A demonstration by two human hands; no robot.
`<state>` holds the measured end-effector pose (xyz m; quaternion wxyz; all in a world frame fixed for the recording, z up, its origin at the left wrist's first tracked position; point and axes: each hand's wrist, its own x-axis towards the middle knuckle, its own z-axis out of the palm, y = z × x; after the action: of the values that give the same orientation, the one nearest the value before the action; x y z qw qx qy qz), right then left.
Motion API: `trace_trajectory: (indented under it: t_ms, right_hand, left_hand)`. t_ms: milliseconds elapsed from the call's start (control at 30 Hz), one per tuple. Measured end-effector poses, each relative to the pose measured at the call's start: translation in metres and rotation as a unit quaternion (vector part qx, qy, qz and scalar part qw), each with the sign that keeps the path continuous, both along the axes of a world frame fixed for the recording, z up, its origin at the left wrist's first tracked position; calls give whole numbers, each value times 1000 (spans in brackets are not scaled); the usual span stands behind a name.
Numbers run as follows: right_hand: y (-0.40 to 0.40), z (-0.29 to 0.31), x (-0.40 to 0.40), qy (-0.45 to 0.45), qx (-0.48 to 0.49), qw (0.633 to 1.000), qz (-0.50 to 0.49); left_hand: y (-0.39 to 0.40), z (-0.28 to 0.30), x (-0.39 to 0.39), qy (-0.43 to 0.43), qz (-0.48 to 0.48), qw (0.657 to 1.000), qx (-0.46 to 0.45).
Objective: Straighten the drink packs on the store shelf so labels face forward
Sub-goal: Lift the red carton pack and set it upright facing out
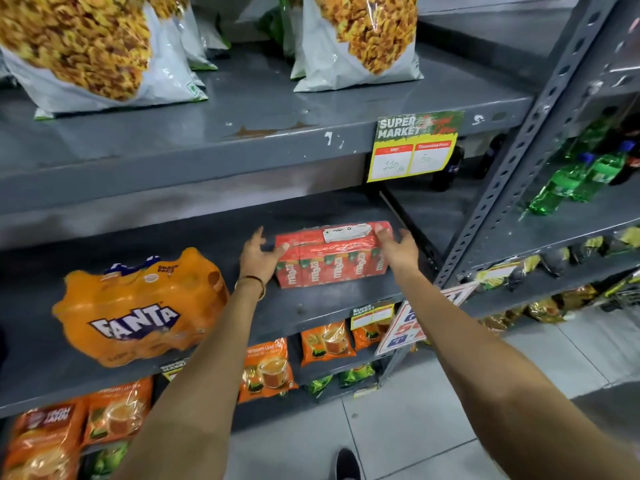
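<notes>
Two bare forearms reaching up from the bottom edge toward the middle shelf [311,306] of a grey metal rack. Left hand [258,259], bangle [250,285] at the wrist, fingers spread, thumb and fingertips pressed to the left end of the red juice pack [332,261]. Right hand [398,249] opened moderately, cupped over the right end of the same pack, fingertips on its top right corner. Pack thus bracketed between both hands, gripped at its two short ends, resting on the shelf, set back from the front lip and toward the right post.

Row of small cartons inside the pack showing printed labels to the aisle; front face running slightly askew to the shelf edge, right end a little deeper than the left. White sticker visible on top. Judged stage: final squaring of this pack, nearly done.

Orange soda pack [138,306] lying well apart to the left, beyond the left hand, touched by neither hand. Large logo facing outward but tilted, the pack sitting crooked and overhanging the shelf lip. Judged as left to do: turning and seating that pack.

Snack bags [86,46] on the shelf above, tea pouches [266,368] below, price tag [414,147] hanging from the upper shelf edge: not part of the task.
</notes>
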<state>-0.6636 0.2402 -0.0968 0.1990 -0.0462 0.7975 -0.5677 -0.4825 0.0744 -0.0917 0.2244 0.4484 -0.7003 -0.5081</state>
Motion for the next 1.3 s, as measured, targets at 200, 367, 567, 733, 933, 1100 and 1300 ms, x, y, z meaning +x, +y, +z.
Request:
trace_trajectory:
  t_ms: [200, 367, 567, 733, 933, 1100, 1300]
  right_hand:
    - [8, -12, -6, -30, 11, 997, 64]
    - [10, -3, -19, -36, 32, 996, 74]
    - [30, -4, -30, -30, 49, 995, 85]
    - [46, -6, -32, -20, 68, 993, 92]
    - [58, -10, -35, -14, 69, 992, 101]
    - [62, -10, -36, -6, 84, 990, 110]
    - [67, -11, -34, -10, 86, 990, 108]
  left_hand:
    - [17, -10, -12, 1, -22, 994, 110]
    - [31, -15, -13, -3, -19, 994, 109]
    - [57, -17, -16, -9, -3, 994, 109]
    - [82, -14, -16, 11, 14, 993, 114]
    - [103, -17, -14, 11, 33, 995, 94]
    - [110, -17, -13, 20, 32, 995, 89]
    - [113, -17, -13, 11, 29, 996, 83]
